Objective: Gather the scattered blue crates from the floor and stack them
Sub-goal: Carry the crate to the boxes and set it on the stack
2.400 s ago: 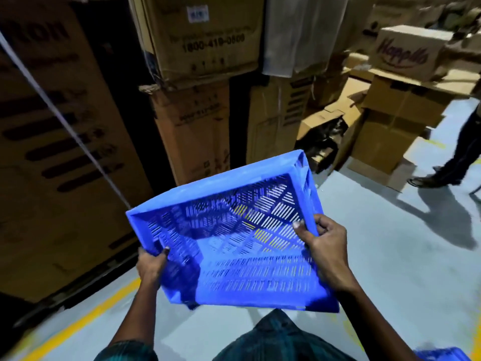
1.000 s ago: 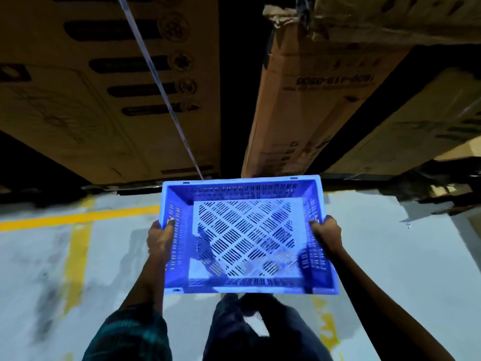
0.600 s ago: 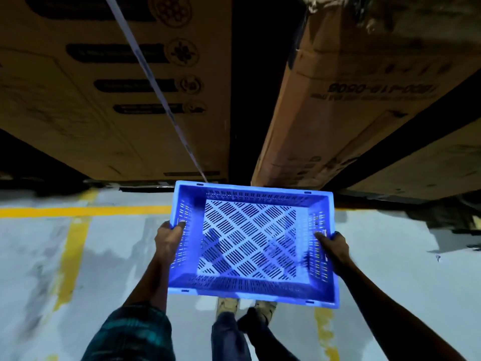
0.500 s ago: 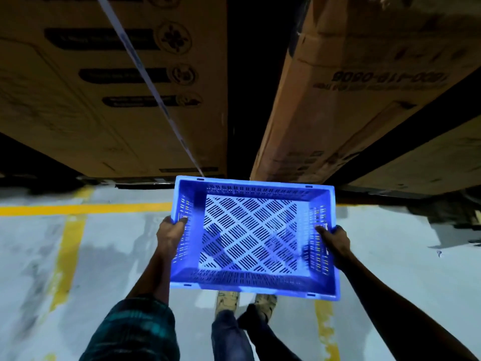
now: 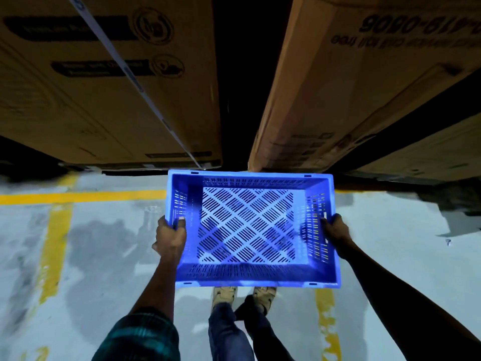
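I hold one blue slotted plastic crate (image 5: 247, 227) level and open side up, low in front of my legs, seen from straight above. My left hand (image 5: 169, 237) grips its left wall, thumb hooked over the rim. My right hand (image 5: 335, 231) grips the right wall the same way. The crate is empty. Through its slotted bottom I see only floor. No other blue crate shows in this view.
Tall cardboard boxes stand just beyond the crate: one at the left (image 5: 109, 82) with a white strap (image 5: 125, 69) across it, another at the right (image 5: 364, 82), a dark gap between them. Yellow lines (image 5: 57, 230) mark the grey floor. My feet (image 5: 242, 295) are under the crate's near edge.
The crate went from tilted up in front of me to level and open side up. My view dropped toward the floor, and the crate sank closer to the boxes' base.
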### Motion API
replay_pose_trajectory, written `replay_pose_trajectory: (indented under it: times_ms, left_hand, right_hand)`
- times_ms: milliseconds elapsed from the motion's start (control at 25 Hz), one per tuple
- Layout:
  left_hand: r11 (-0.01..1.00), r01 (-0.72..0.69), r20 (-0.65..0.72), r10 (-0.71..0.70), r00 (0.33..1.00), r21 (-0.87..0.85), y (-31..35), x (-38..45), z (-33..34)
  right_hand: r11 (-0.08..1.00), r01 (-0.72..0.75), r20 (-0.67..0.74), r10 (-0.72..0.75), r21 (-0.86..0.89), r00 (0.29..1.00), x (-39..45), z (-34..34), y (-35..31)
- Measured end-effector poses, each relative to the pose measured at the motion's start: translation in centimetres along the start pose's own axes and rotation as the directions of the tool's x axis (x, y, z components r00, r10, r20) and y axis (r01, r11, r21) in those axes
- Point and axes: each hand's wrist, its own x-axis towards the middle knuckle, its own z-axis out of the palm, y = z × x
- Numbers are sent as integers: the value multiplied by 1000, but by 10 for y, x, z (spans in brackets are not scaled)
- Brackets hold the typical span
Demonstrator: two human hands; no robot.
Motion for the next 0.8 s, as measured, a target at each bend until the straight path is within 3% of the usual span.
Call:
replay_pose_trajectory:
  times_ms: [320,480,600,680,800]
  left_hand:
    - [983,79,89,-95,992,166,3,-6,-6]
    - [982,148,146,-164,976,115,7,6,-3]
    - [991,134,175,-137,975,28,15,11,-4]
    - [993,114,204,-107,973,-24,17,11,-7]
    - [995,100,241,-93,966,-17,17,12,-9]
  right_hand:
    - [990,-19,83,31,-138,996,0,-1,5]
    - [998,-24,77,29,-61,997,11,-1,-2]
    - [999,28,59,-26,-29,998,8,3,0]
    - [985,132,-6,-134,-108,991,3,14,10]
    - [937,139,-97,-178,-319,979,-9,33,12]
